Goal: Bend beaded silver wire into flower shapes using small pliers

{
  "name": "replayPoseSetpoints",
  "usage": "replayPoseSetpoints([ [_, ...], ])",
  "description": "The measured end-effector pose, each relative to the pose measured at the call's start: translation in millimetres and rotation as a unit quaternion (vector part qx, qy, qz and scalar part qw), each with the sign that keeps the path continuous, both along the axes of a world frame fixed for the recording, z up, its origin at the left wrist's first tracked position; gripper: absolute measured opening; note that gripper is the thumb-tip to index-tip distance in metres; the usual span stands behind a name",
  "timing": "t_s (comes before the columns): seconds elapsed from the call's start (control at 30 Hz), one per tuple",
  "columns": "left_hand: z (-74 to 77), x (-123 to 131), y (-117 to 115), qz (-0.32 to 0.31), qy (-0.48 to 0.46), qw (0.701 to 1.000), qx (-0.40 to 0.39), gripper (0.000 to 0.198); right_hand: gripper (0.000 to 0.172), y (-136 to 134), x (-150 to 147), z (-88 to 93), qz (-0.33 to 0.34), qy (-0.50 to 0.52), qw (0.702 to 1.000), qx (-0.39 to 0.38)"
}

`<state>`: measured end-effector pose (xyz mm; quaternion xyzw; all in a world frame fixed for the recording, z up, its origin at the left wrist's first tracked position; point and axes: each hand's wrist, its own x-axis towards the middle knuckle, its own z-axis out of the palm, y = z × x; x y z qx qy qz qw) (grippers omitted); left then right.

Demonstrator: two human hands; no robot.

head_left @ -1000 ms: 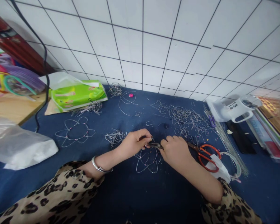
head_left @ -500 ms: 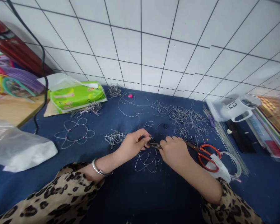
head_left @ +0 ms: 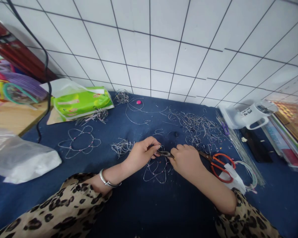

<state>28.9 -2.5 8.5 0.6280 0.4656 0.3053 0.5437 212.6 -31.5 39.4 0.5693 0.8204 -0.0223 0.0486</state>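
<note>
Silver and beaded, a wire flower [head_left: 156,173] spreads its loops over the blue table [head_left: 136,205]. At its far edge the left hand [head_left: 141,152] pinches it, thumb against fingers; the right hand [head_left: 187,162] is wrapped round dark pliers [head_left: 166,154], their tips at the left fingertips. Beyond, I see tangled clippings [head_left: 197,124] before a tiled wall [head_left: 164,49].
</note>
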Motion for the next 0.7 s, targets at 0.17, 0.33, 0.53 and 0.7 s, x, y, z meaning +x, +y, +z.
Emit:
replayPoseSetpoints([
  [0.17, -0.5, 1.1, -0.7, 0.011, 0.007, 1.000, 0.004, 0.014, 0.022, -0.7, -1.6, -1.3, 0.000, -0.008, 1.000, 0.008],
  [0.33, 0.4, 1.3, -1.7, 0.014, 0.006, 1.000, 0.011, 0.014, 0.022, -1.9, -2.6, -1.7, -0.003, -0.017, 1.000, 0.011],
  [0.53, -0.7, 1.0, -3.4, 0.023, -0.004, 1.000, -0.003, 0.015, 0.022, 0.1, -2.3, -0.1, -0.001, -0.025, 1.000, -0.003],
  [0.7, -2.0, 1.4, -3.6, 0.025, -0.008, 1.000, -0.015, 0.016, 0.019, 1.1, -1.3, -1.4, -0.002, -0.024, 1.000, -0.007],
])
